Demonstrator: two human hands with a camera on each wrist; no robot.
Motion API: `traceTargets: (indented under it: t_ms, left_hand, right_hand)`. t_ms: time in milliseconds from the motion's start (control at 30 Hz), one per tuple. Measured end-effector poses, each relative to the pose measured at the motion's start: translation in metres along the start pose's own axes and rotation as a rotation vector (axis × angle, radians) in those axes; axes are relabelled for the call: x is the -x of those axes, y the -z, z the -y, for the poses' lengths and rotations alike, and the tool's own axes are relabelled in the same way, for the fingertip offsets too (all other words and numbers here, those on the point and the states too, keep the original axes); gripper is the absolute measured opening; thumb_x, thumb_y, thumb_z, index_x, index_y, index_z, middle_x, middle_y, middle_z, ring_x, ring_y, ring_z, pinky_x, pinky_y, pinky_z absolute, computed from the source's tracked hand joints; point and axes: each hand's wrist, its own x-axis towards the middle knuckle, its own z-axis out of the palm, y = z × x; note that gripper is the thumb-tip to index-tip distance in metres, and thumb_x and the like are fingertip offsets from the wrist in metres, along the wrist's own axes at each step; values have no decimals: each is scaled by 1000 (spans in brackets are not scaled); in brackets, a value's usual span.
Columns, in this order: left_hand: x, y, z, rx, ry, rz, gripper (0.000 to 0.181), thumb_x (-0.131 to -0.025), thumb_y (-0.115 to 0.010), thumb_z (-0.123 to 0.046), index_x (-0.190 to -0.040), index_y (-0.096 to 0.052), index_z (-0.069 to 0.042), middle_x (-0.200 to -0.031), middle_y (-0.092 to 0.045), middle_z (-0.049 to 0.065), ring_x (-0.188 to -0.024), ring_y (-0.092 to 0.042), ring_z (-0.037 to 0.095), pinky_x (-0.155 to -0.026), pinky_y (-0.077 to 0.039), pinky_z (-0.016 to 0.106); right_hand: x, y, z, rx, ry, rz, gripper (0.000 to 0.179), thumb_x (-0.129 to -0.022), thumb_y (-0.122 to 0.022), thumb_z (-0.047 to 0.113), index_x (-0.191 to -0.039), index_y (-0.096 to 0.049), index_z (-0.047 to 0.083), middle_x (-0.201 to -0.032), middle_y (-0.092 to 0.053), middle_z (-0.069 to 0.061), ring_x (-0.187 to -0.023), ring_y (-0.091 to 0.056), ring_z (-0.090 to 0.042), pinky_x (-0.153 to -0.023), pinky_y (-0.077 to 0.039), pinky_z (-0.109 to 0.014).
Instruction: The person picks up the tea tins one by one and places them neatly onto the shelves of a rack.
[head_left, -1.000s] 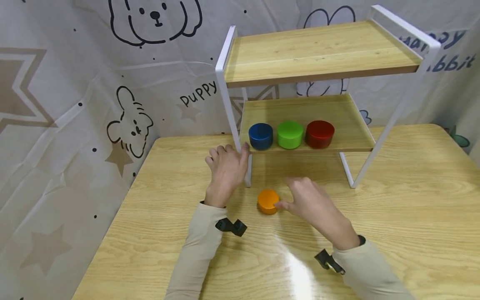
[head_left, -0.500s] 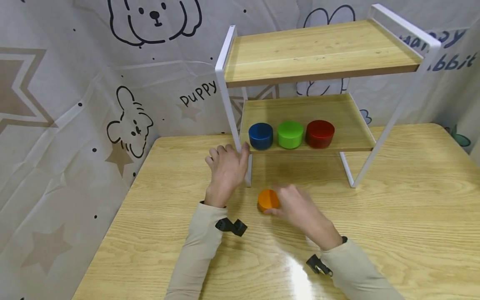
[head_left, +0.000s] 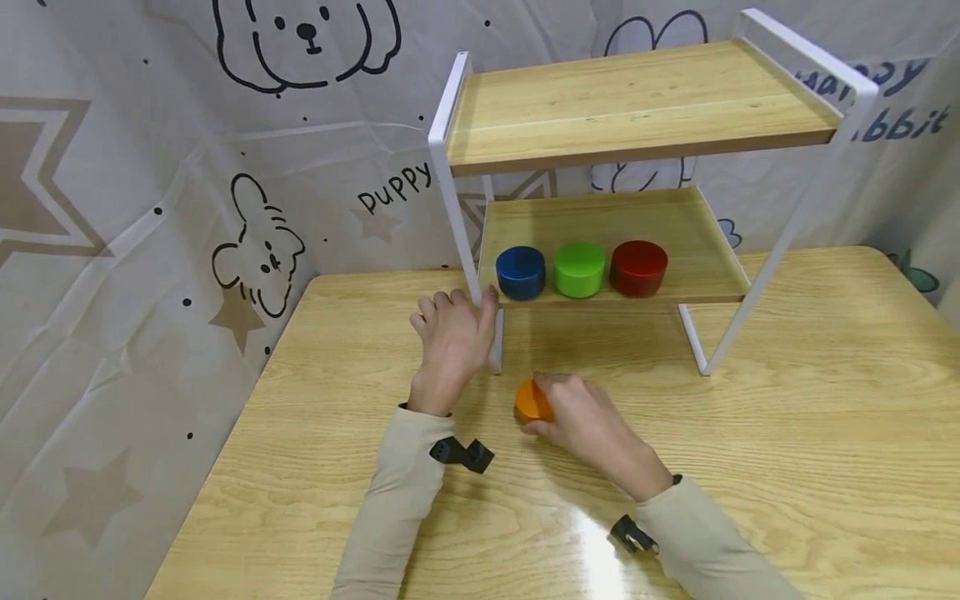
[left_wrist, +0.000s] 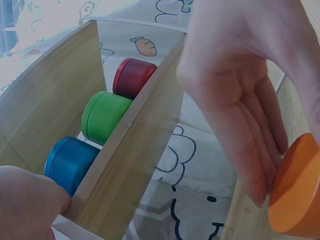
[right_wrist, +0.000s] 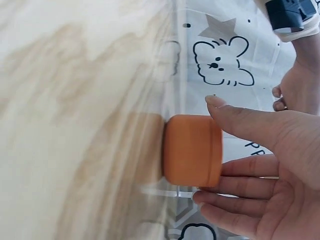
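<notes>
An orange round lidded tin (head_left: 529,402) stands on the table in front of the two-tier shelf (head_left: 645,108). My right hand (head_left: 588,421) holds it from the right, thumb on the near side and fingers on the far side. In the right wrist view, the thumb and fingers flank the lid end of the tin (right_wrist: 192,150). My left hand (head_left: 453,342) grips the shelf's left front post, thumb at the lower board's corner. On that lower board a blue tin (head_left: 521,273), a green tin (head_left: 579,270) and a red tin (head_left: 638,268) stand in a row.
The shelf has white metal side frames (head_left: 780,242). A printed cloth (head_left: 150,250) hangs behind and left of the wooden table (head_left: 300,467). The upper board overhangs the row of tins.
My right hand has moved left and closed in on the orange tin, thumb and fingers now around it. The left hand stays at the shelf post; the tins have not moved.
</notes>
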Motion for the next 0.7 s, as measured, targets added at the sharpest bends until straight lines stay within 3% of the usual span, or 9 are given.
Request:
traceTargets:
  t_ms: [700]
  left_hand:
    - [0,-1,2,12,-2,-5,62,-102,-23,-51,-88,-53,2,-86,-46,16,-87,-36,36,-77,-25,45]
  right_hand:
    - [-2,-11,-11,-25,31,-44,49,-72,-86,25,-106,-65,-3,-85,-64,-7,-63,-52,-14,-53,-45,-25]
